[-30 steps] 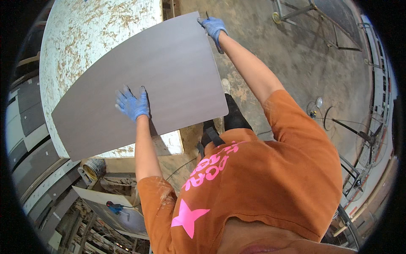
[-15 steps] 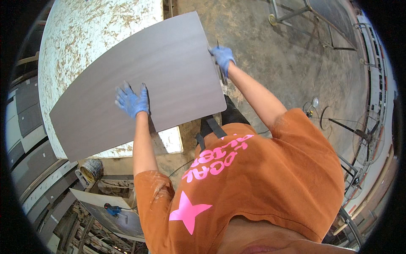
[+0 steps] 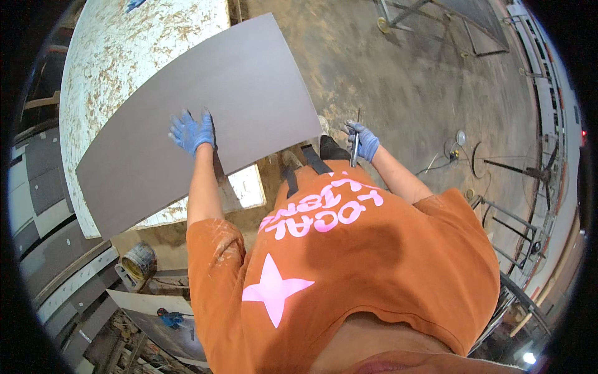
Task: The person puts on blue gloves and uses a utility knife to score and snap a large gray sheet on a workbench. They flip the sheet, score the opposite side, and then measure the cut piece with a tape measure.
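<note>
A large grey rectangular tile [image 3: 205, 118] lies flat across a white, mortar-spattered table [image 3: 118, 56]. My left hand [image 3: 193, 132], in a blue glove, rests palm down with fingers spread on the tile's middle. My right hand [image 3: 361, 140], also in a blue glove, is off the tile beside its right corner, closed around a thin dark pencil-like tool [image 3: 355, 140] held upright. My orange shirt fills the lower part of the view.
A dusty concrete floor [image 3: 405, 81] stretches to the right, with a standing fan [image 3: 536, 171] and metal frames at the far right. A small bucket [image 3: 138, 262] stands under the table. Stacked grey tiles [image 3: 43, 187] lie at the left.
My right hand has left the tile's far right corner and come down beside its near right corner, now holding the thin tool. The left hand stays on the tile.
</note>
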Action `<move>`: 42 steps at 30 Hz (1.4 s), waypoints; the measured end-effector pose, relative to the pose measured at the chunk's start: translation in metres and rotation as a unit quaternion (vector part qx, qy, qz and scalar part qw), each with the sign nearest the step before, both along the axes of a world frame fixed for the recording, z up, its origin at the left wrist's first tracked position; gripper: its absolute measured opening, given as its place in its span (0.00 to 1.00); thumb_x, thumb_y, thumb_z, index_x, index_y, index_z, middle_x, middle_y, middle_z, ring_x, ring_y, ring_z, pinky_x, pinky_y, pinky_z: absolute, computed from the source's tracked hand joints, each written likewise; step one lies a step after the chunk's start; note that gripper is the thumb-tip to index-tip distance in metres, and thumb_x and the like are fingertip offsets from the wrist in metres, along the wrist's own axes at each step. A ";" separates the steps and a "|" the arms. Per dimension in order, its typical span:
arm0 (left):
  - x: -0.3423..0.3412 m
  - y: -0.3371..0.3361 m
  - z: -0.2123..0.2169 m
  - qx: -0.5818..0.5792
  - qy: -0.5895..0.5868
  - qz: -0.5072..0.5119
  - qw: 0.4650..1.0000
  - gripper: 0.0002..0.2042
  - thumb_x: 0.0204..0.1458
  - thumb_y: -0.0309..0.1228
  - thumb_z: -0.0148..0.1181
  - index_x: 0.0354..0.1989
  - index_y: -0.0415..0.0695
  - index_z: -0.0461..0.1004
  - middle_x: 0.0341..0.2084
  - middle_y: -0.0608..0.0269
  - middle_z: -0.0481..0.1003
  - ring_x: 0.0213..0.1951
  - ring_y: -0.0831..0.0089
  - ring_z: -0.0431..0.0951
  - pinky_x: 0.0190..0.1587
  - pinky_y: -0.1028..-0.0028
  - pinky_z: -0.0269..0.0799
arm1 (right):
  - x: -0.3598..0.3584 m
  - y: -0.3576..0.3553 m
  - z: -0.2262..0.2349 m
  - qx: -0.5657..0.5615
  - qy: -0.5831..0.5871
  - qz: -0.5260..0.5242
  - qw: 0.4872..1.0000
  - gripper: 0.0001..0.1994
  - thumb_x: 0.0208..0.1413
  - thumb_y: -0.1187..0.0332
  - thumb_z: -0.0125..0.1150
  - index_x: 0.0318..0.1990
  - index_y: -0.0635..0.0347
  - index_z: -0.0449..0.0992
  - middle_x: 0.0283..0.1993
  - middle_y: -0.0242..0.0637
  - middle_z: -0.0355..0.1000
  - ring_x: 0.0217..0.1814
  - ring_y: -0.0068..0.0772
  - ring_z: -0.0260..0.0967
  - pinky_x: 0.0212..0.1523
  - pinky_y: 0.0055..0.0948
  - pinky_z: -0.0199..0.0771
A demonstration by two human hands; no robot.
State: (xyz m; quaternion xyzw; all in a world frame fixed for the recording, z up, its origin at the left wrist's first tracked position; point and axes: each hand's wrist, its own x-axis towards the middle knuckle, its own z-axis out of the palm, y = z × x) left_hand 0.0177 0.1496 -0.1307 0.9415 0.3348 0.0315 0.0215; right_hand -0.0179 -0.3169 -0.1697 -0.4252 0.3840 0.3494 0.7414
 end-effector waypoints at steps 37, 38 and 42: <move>-0.011 -0.014 0.004 -0.009 -0.034 -0.063 0.997 0.34 0.53 0.59 0.46 0.66 0.55 0.60 0.69 0.51 0.50 0.70 0.52 0.47 0.70 0.55 0.33 | 0.046 0.084 0.075 -0.508 -0.382 0.521 0.570 0.22 0.61 0.51 0.48 0.62 0.40 0.66 0.47 0.43 0.71 0.47 0.51 0.71 0.46 0.45 0.70; -0.012 -0.013 0.003 -0.003 -0.030 -0.064 0.998 0.34 0.53 0.59 0.47 0.67 0.56 0.59 0.69 0.51 0.50 0.70 0.52 0.47 0.70 0.54 0.34 | 0.048 0.086 0.076 -0.511 -0.378 0.523 0.568 0.22 0.61 0.50 0.48 0.62 0.40 0.66 0.47 0.44 0.71 0.47 0.51 0.71 0.46 0.45 0.70; -0.010 -0.013 0.003 0.002 -0.007 -0.053 0.999 0.34 0.53 0.59 0.49 0.66 0.56 0.59 0.69 0.50 0.51 0.69 0.52 0.48 0.70 0.53 0.35 | 0.062 0.090 0.074 -0.506 -0.385 0.511 0.578 0.22 0.61 0.50 0.48 0.61 0.41 0.67 0.46 0.44 0.71 0.48 0.51 0.71 0.46 0.45 0.70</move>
